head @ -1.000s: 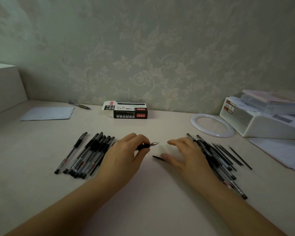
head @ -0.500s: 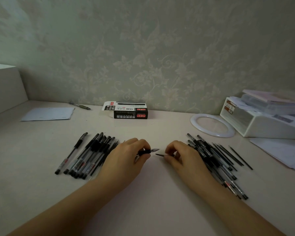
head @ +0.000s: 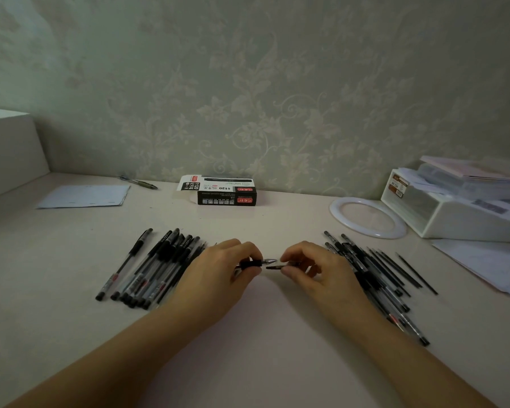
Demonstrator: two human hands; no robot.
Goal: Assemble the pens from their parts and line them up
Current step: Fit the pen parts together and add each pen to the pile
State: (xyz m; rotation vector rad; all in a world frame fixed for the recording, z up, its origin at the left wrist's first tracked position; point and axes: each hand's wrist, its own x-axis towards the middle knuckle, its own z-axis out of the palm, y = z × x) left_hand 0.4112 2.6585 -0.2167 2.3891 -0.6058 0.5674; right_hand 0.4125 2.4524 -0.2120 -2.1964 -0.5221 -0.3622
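Now, head view, line by line.

Left hand point(head: 218, 275): hovering low over the middle of the surface point(head: 262, 363), fingers curled and pinching a pen point(head: 255, 263) by its black grip, metal tip pointing right.
Pen: lying almost level in the fingers, most of its barrel hiding under the hand, so whether it is complete cannot be told.
Right hand point(head: 318, 272): sitting just right of the left one, thumb and forefinger closing on a small dark part point(head: 277, 267) that is pointing left.
Part and tip: facing each other, very near, the part sitting slightly lower; whether they are touching cannot be told.
Row point(head: 153, 266): finished pens are lying side by side left of the left hand, slanting from far-right to near-left, one pen standing a little apart on the left edge of the group.
Pile point(head: 374, 275): loose barrels and thin black refills are crowding just right of the right hand, partly under the wrist, fanning toward the near right.
Box point(head: 226, 191): a black and white carton is resting at the back, near the wall, its left flap hanging open.
Ring point(head: 336, 210): a white hoop is lying flat at the back right, beside a white tray point(head: 454, 222) that is carrying papers.
Sheet point(head: 83, 195): pale paper is lying at the back left, with a lone pen point(head: 139, 182) just behind it.
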